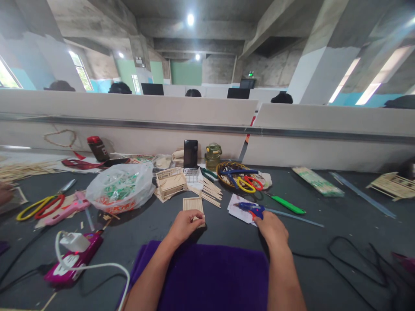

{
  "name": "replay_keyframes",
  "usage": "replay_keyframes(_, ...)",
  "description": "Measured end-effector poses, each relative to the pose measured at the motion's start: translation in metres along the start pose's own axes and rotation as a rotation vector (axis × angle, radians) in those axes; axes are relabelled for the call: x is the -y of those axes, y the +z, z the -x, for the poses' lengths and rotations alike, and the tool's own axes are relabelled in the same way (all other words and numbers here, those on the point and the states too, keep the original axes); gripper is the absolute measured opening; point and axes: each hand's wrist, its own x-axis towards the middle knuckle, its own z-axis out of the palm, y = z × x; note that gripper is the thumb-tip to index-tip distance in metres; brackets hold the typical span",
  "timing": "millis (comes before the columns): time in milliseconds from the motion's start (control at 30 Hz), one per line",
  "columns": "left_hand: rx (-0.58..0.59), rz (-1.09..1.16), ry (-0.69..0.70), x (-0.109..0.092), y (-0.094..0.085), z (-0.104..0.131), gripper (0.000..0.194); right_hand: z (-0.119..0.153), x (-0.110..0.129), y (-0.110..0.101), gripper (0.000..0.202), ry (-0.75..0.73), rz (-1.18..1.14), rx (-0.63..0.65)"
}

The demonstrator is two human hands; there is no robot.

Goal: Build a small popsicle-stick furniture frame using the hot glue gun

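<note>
My left hand (187, 224) is closed on the near side of a small panel of wooden sticks (193, 204), which lies on the dark table. To the right, my right hand (271, 225) grips a blue hot glue gun (256, 210) by its handle. The gun's nozzle points left over a white sheet of paper (238, 208), and a clear glue stick (295, 217) extends to the right behind it. Loose wooden sticks (210, 194) and a small wooden stick model (171, 181) sit just beyond the panel. Beneath my forearms is a folded purple cloth (217, 276).
A plastic bag (121, 185), pink glue gun (68, 208), scissors (42, 206) and purple power strip (74, 259) occupy the left. Behind stand a phone (190, 154) and green bottle (213, 156). A tool basket (227, 179) and green-handled knife (288, 204) are rightward. At far left, another person's hand (4, 193) shows.
</note>
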Motion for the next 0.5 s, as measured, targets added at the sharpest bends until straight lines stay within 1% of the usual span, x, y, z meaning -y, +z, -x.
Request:
replay_keyframes(267,0.013,-0.003,0.013,0.0004,-0.0005,0.0,0.019,-0.0058,-0.0025,0.0062,0.032,-0.001,-0.021,0.023)
replay_keyframes(367,0.03,-0.01,0.01,-0.0016,-0.0014,0.0001,0.02,-0.0065,-0.0005,0.0059,0.034,0.016,-0.072,0.013)
replay_keyframes(500,0.019,-0.015,-0.004,-0.0036,-0.0014,0.0005,0.019,-0.0061,0.0032,0.0051,0.039,0.036,-0.107,-0.013)
